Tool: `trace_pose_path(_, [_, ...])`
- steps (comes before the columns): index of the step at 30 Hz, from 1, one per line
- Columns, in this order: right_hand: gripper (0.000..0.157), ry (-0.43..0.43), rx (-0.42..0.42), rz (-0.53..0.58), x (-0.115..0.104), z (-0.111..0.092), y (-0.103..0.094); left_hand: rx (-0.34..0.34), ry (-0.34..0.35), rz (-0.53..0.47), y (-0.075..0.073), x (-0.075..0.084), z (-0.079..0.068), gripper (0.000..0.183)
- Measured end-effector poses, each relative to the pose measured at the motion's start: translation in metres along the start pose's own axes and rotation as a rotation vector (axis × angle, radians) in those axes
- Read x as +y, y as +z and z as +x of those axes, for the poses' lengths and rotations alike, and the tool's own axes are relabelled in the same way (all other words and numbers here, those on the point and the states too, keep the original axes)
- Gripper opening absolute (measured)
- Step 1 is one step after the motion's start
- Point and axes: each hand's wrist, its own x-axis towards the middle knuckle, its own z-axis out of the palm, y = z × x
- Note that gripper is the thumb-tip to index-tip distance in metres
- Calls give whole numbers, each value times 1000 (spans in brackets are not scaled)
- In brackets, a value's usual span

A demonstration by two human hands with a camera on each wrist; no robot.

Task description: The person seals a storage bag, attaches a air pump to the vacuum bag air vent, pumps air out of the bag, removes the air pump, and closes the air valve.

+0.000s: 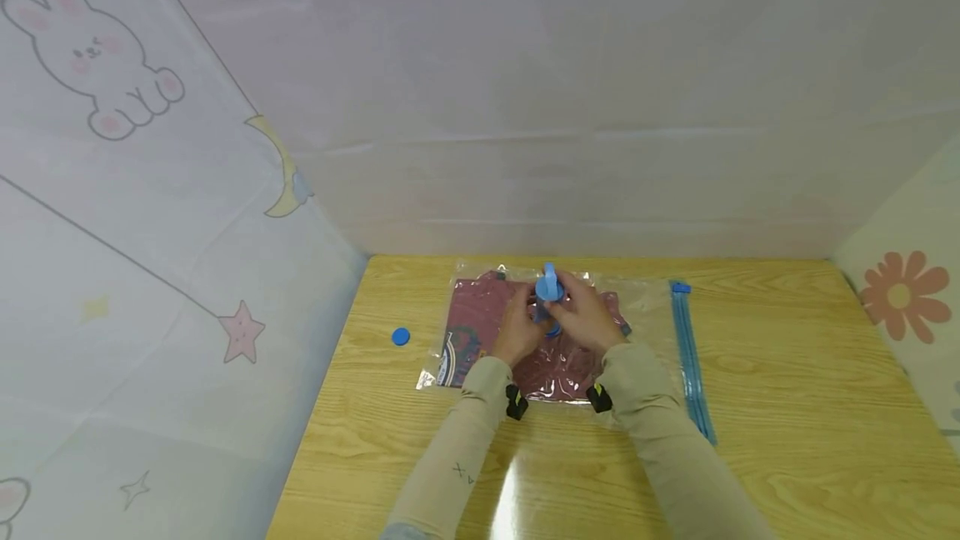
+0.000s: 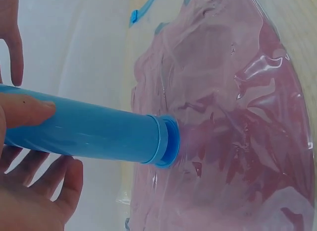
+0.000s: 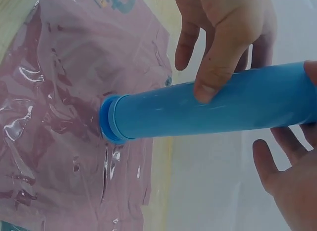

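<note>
A blue hand pump (image 1: 550, 288) stands upright, its lower end at the round blue valve (image 2: 172, 142) of a clear plastic storage bag (image 1: 648, 307). My left hand (image 1: 519, 330) holds the pump's barrel, with the thumb laid along its side and the fingers behind. Higher up the barrel, my right hand (image 1: 588, 315) grips from the right; much of its grip is cut off in the right wrist view. Inside the bag lies a folded maroon garment (image 3: 64, 117) with a print, the plastic wrinkled over it.
A blue round cap (image 1: 401, 337) lies on the wooden table (image 1: 360, 423), left of the bag. Along the bag's right end runs a blue zip strip with a slider (image 1: 681, 287). Printed cloth walls (image 1: 480, 148) stand behind the table and at its sides.
</note>
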Motion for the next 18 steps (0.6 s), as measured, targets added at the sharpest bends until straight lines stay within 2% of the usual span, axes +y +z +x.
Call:
trace_pose_path(5, [58, -14, -10, 25, 0, -2, 0, -20, 5, -14, -1, 1, 0, 48])
trace_pose_path(9, [57, -26, 14, 18, 2, -4, 2, -35, -13, -29, -1, 3, -1, 48])
trace_pose_path(12, [59, -4, 34, 30, 4, -5, 4, -12, -18, -44, 0, 5, -1, 47])
trace_pose_path(18, [63, 89, 81, 79, 4, -6, 7, 85, -35, -38, 4, 10, -2, 43])
